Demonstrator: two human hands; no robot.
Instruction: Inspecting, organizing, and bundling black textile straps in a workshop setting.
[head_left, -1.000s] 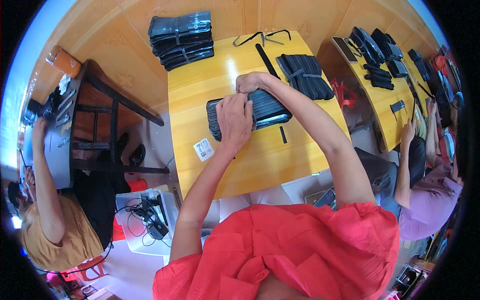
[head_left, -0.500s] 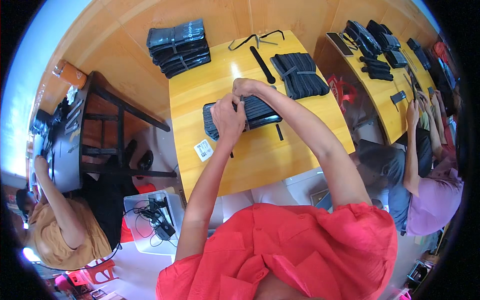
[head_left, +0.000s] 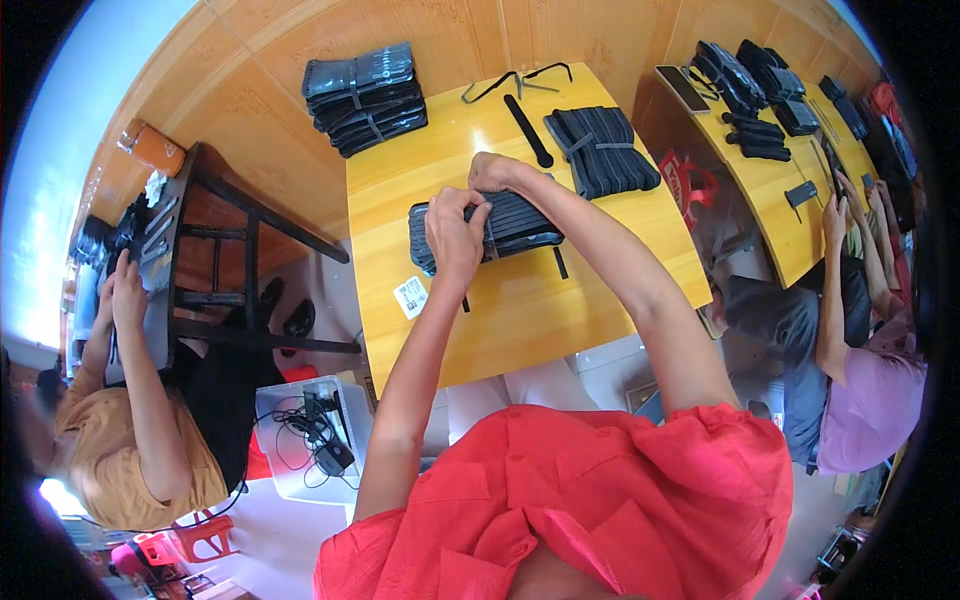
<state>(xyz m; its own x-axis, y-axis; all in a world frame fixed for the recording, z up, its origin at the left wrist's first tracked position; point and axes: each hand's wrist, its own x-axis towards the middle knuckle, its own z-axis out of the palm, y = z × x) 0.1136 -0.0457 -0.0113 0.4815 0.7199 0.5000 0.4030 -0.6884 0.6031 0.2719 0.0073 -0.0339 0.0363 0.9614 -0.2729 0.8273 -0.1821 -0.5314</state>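
A bundle of flat black strips (head_left: 525, 222) lies on the yellow table in front of me, with a grey strap (head_left: 490, 238) across its middle. My left hand (head_left: 455, 232) rests on top of the bundle, thumb and fingertips pinched together at the strap. My right hand (head_left: 494, 174) is closed at the bundle's far edge, touching or nearly touching the left fingertips; what its fingers hold is hidden. Short black strap ends (head_left: 560, 263) stick out from the bundle's near side. A white label card (head_left: 410, 297) lies at its left.
A stack of black packs (head_left: 365, 98) stands at the far left table corner. Behind my hands lie a long black strip (head_left: 527, 130), a strapped bundle (head_left: 602, 150) and loose straps (head_left: 518, 82). A bin of cables (head_left: 318, 440) sits lower left. Co-workers sit at side tables.
My left fingers have shifted slightly, still pinched at the strap, and my right hand stays closed beside them. The co-worker at left has raised both hands. The view has shifted slightly.
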